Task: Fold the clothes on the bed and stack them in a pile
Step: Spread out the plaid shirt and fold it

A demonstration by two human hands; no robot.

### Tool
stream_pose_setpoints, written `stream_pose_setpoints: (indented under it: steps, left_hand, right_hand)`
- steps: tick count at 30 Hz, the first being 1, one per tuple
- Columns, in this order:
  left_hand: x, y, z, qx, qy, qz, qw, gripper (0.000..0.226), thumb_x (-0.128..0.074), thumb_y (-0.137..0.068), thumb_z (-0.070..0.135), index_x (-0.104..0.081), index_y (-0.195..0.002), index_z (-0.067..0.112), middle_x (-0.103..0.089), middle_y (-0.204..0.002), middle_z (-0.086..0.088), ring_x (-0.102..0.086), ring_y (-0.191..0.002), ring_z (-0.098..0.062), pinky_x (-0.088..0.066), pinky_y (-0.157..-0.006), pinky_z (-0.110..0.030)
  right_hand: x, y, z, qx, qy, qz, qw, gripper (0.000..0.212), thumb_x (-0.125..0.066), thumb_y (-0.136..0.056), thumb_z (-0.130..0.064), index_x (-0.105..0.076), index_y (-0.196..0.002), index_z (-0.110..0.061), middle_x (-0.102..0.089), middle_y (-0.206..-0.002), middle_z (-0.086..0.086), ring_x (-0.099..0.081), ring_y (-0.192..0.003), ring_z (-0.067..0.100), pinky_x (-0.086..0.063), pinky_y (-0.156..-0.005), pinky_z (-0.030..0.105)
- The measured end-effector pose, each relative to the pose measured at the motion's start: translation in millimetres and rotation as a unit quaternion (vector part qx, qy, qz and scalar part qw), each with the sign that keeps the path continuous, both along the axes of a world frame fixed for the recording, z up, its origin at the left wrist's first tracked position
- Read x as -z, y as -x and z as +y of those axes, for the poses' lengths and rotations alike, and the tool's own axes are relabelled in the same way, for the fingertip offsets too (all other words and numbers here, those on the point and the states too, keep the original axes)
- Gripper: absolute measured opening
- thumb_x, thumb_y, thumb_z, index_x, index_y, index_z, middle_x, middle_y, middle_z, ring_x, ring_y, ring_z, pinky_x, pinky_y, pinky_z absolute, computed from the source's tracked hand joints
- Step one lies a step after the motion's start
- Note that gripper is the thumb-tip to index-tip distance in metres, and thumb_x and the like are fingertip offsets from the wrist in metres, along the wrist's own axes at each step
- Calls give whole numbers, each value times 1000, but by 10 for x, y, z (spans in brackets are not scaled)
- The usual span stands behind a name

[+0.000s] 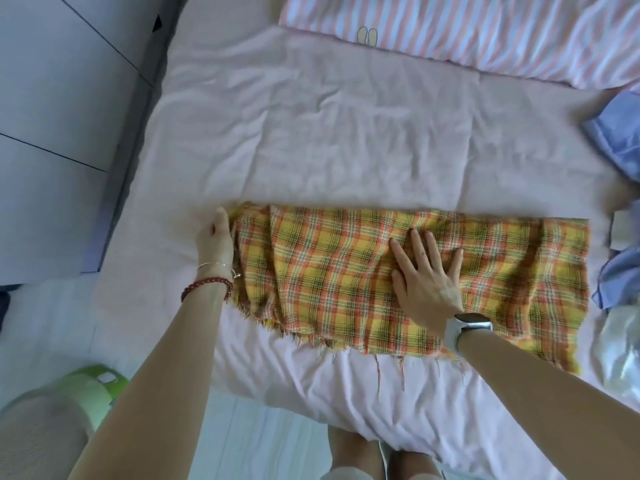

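A yellow and orange plaid cloth with frayed edges lies folded into a long band across the near part of the pink bed. My right hand presses flat on the middle of the cloth, fingers spread and straight. My left hand is at the cloth's left end, its fingers curled at that edge, where they seem to hold it. Blue garments lie bunched at the right edge of the bed.
A pink and white striped pillow lies at the head of the bed. A green stool stands on the floor at the lower left. A clear plastic bag sits at the right edge. A grey wardrobe stands left.
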State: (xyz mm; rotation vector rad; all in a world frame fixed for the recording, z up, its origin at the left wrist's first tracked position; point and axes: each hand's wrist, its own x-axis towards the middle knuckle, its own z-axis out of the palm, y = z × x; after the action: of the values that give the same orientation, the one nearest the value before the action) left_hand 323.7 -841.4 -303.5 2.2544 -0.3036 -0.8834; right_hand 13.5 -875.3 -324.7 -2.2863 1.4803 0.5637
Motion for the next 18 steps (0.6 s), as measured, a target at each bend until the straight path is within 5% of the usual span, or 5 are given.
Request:
stream_pose_setpoints:
  steps: [6,10,14,18]
  left_hand:
    - [-64,442,559,86,65,-70,992,25,-58,-91,26,-54,-88,2,-48,-66,8,-44,-56,1,-35,-59,-15]
    - [-11,611,719,43,14,-69,997,41,-49,-96,17,-35,-58,13,-33,-54,1,-30,-51,-11,-25,-56,-26]
    - [-112,528,670,12,89,-110,990,30,-38,-99,11,-44,-69,12,-35,-58,5,-38,-52,-5,-31,-50,-14]
    - [-63,469,820,-5,61,-122,991,29,-38,-99,9,-42,-70,9,-33,-57,4,-33,-52,-7,-31,-48,-11]
  right_hand:
    - [-170,-310,127,-1,29,-84,996,56,-28,-96,-37,-16,-148,-22,-10,-156,12,-5,-144,32,1,-107,66]
    - [-227,-515,335,-68,38,-107,991,55,-31,-93,-37,-26,-146,-24,-19,-154,16,-15,-141,39,-9,-102,72]
    - [-97,-482,459,-41,-15,-53,998,57,-22,-95,-47,-3,-148,-36,3,-157,7,3,-143,35,-6,-103,71]
    - [27,-289,415,-43,-38,10,998,57,-11,-93,-53,13,-144,-42,12,-157,-6,12,-143,26,-8,-105,71]
